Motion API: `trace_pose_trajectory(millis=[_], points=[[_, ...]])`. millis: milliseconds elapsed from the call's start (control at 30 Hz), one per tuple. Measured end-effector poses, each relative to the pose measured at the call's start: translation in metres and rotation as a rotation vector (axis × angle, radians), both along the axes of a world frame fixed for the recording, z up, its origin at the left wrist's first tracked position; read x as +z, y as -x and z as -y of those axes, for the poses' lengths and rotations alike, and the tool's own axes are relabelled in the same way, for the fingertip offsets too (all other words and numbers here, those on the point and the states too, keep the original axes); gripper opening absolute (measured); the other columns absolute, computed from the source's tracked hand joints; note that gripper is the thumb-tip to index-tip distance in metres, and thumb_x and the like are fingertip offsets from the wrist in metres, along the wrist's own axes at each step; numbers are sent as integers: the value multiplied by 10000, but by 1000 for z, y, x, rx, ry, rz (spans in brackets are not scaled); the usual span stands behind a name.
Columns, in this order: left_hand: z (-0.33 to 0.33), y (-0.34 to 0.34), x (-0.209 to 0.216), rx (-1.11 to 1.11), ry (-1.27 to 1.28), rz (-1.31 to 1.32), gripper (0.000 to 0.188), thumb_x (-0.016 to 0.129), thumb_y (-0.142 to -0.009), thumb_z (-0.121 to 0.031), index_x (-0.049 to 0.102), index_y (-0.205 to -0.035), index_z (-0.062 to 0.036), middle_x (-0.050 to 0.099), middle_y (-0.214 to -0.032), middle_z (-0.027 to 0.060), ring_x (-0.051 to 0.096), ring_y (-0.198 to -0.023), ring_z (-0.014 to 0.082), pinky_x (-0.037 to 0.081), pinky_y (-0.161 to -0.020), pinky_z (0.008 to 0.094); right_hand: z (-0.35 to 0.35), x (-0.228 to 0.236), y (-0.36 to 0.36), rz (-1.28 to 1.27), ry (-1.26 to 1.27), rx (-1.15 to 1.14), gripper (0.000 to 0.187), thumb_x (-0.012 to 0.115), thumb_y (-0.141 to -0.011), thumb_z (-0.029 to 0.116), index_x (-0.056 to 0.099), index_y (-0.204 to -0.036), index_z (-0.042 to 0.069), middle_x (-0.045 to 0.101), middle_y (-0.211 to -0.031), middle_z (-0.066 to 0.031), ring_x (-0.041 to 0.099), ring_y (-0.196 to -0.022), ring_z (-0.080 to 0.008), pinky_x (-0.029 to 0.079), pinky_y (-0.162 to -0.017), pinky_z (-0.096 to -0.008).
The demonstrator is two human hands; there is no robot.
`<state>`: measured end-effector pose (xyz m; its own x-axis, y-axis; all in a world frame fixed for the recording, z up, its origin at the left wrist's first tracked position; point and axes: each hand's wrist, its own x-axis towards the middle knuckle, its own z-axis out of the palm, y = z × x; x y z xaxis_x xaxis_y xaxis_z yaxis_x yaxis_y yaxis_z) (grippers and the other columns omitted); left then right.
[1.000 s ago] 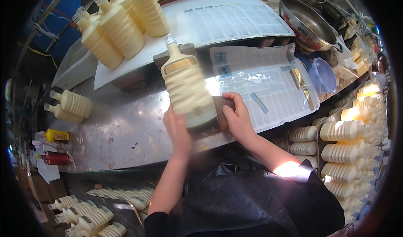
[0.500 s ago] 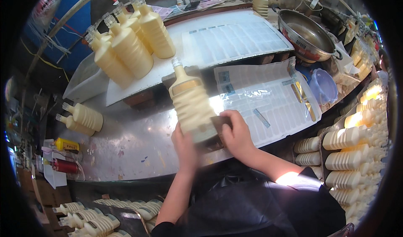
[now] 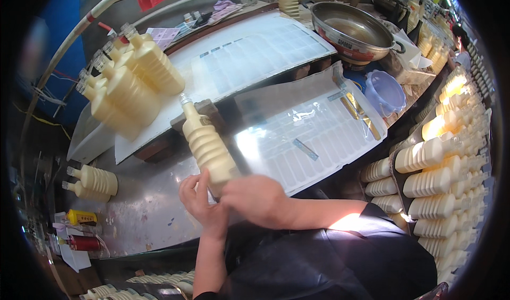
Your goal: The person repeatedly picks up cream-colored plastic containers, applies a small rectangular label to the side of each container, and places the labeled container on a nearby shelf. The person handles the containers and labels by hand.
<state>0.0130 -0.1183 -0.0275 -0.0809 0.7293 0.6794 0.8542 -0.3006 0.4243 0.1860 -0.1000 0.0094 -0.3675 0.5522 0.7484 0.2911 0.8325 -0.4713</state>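
Note:
A cream plastic bottle (image 3: 208,148) with a ribbed body and clear threaded neck lies in front of me, neck pointing away. Its upper part rests against a dark block (image 3: 213,115). At the base my left hand (image 3: 197,198) holds the bottle, fingers along its left side. My right hand (image 3: 257,200) is curled over the lower right end of the bottle, slightly blurred. What its fingers hold, if anything, is hidden. A clear sheet of pale label strips (image 3: 287,156) lies just right of the bottle.
Several cream bottles (image 3: 133,87) stand on a white board (image 3: 204,87) at the back left. Two more (image 3: 98,182) lie on the metal table (image 3: 151,210). A large metal pan (image 3: 353,32) and purple basin (image 3: 383,92) are at the back right. Stacked bottles (image 3: 433,199) fill the right side.
The bottle has turned about its length and shows a narrower side. My right hand has moved over its base, and the dark flat piece it held is out of sight. The view has shifted.

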Motion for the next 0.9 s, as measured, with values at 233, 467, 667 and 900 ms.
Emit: trace_pose_trajectory(millis=[233,467,667,900], points=[[-4,-3,-31,-83,56,96,709,816,-869,-213,504,-1487,-59,487,-1358,134,519,-1263,287,468,-1049,403,-1,15,-18,-145,172,80,243,690,-848,11,728,-1083,61,716,-974,-95,726,-798,-278,581,-721,-338],[-5,6,1,-118,143,170,802,951,-668,-102,601,-1383,-4,575,-1310,132,591,-1190,292,504,-1005,413,-23,-27,-107,-253,1045,-53,200,580,-969,105,742,-1023,1,658,-968,-53,616,-1009,-131,494,-816,-280],[-11,5,12,-143,88,-274,665,868,-580,-47,725,-1228,-97,614,-1254,139,589,-1113,367,495,-948,472,1,-49,-163,399,747,-578,231,627,-933,202,755,-1039,42,713,-902,-122,698,-727,-288,546,-655,-391],[-8,0,9,-124,83,-292,660,858,-623,-53,701,-1264,-86,590,-1300,150,567,-1149,376,485,-980,474,36,-74,-132,846,544,-641,452,602,-884,127,600,-1318,0,651,-827,-135,682,-676,-333,559,-619,-428]])
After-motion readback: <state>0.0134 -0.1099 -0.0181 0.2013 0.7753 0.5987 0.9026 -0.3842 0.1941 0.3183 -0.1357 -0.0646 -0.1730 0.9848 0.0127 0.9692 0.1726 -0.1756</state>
